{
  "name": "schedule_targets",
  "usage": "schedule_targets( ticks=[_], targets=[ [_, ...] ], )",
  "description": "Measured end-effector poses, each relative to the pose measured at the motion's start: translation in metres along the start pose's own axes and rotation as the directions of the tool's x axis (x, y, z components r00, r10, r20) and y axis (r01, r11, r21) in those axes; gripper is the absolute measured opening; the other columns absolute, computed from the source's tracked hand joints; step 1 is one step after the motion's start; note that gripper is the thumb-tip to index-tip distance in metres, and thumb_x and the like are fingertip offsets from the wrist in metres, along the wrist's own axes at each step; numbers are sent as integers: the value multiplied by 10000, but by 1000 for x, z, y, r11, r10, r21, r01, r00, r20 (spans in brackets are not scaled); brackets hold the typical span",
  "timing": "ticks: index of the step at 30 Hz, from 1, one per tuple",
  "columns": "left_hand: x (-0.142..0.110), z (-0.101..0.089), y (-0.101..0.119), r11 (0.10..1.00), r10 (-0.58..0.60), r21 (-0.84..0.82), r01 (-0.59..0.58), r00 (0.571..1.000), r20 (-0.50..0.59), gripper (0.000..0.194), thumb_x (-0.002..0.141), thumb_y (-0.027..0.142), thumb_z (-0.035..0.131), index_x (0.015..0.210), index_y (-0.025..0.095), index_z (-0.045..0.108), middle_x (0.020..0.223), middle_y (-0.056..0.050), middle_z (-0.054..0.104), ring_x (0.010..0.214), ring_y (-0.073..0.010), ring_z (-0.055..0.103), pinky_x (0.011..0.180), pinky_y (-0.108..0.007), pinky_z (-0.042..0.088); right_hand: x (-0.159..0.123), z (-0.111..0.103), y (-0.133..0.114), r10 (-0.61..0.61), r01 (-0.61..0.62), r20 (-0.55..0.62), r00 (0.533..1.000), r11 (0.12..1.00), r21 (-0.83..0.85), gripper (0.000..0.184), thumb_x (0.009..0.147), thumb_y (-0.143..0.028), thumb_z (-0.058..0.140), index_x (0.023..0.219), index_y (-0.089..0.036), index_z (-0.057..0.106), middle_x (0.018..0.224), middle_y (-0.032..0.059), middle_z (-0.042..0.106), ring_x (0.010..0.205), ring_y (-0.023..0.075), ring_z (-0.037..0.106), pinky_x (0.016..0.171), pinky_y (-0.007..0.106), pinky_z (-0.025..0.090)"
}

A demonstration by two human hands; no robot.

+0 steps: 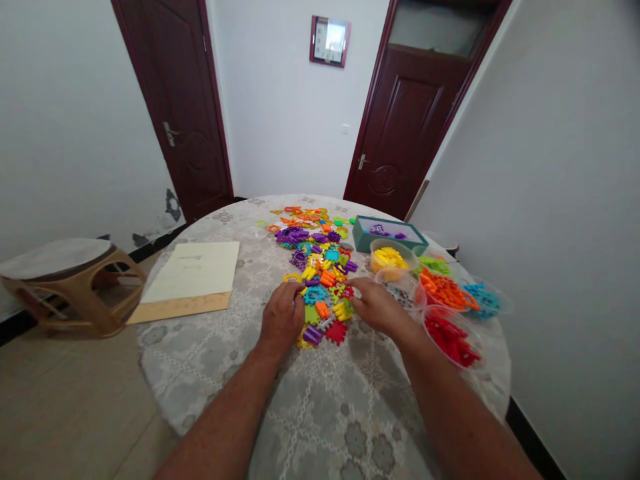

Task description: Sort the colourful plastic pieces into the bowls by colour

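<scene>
A long heap of small coloured plastic pieces [317, 260] runs down the middle of a round table [320, 413] with a grey patterned cloth. My left hand [281, 316] rests on the near left edge of the heap, fingers curled onto the pieces there. My right hand [376, 305] lies on the heap's near right edge, fingers bent over pieces. What either hand pinches is hidden under the fingers.
Clear bowls to the right hold sorted pieces: yellow [391, 257], orange [444, 289], red [453, 337], blue [483, 300]. A green box [387, 232] with purple pieces stands behind them. A paper and brown envelope [193, 275] lie at left. A stool [70, 277] stands beside the table.
</scene>
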State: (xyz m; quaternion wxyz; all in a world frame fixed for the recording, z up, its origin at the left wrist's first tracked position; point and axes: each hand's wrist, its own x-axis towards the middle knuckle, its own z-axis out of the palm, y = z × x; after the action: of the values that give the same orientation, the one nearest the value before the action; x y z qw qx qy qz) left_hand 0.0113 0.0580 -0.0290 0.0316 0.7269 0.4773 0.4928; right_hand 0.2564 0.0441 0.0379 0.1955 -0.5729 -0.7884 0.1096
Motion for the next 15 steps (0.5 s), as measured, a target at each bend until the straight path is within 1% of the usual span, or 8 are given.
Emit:
schedule_targets(
  ticks=[2,4,8,10,11,13,14,15],
  targets=[
    [-2,3,-2,1000,17,21,-18,1000,19,228,928,102,479,1044,205,647,1032,-78,728,1024,-242,685,972,-404,557,-6,15,8,31,-30,43,999,999,-31,575,882,-182,614,1455,-140,586,1432,177,610,1319,283,581,1129,384,423],
    [-4,5,-5,998,36,42,-38,998,44,252,916,91,482,1073,199,647,1048,-84,728,1029,-247,675,988,-417,552,-11,27,17,48,-46,79,996,998,-34,635,868,-193,626,1497,-159,542,1459,170,580,1328,277,570,1114,362,422],
    [-8,6,-6,990,132,40,-139,982,134,379,852,43,492,1165,192,647,1114,-98,721,1078,-258,648,1017,-441,534,-19,42,25,40,-36,124,992,999,-35,547,886,-174,585,1432,-191,597,1351,145,633,1221,255,617,1049,328,430],
    [-9,5,-4,980,189,27,-197,964,190,408,849,52,508,1208,188,649,1132,-108,718,1092,-267,638,1029,-463,519,-21,45,26,21,-20,99,995,1000,-10,453,905,-181,578,1352,-187,645,1276,144,661,1153,252,630,992,320,438],
    [-10,5,-2,976,207,21,-217,954,217,401,864,69,519,1224,185,652,1136,-113,716,1099,-271,635,1036,-472,510,-21,46,27,10,-11,85,996,1000,13,380,916,-188,574,1282,-186,676,1218,139,681,1099,248,637,949,315,443],
    [-10,4,2,971,224,13,-237,935,275,370,897,116,545,1241,189,663,1147,-120,714,1116,-276,629,1045,-485,495,-21,46,29,1,-6,65,998,997,74,203,929,-211,573,1073,-191,715,1042,108,713,942,228,634,830,299,436],
    [-10,4,4,971,223,13,-239,925,308,357,905,136,562,1240,197,671,1156,-120,712,1125,-278,625,1043,-487,490,-20,45,30,5,-11,55,998,994,108,133,927,-220,579,961,-194,705,943,85,709,859,213,615,769,289,416],
    [-10,4,5,971,219,18,-239,915,340,345,907,151,580,1232,208,681,1163,-117,711,1130,-281,621,1037,-489,488,-19,45,31,15,-21,42,999,989,145,101,916,-227,591,873,-198,677,858,62,692,789,198,588,714,280,389]
  ],
)
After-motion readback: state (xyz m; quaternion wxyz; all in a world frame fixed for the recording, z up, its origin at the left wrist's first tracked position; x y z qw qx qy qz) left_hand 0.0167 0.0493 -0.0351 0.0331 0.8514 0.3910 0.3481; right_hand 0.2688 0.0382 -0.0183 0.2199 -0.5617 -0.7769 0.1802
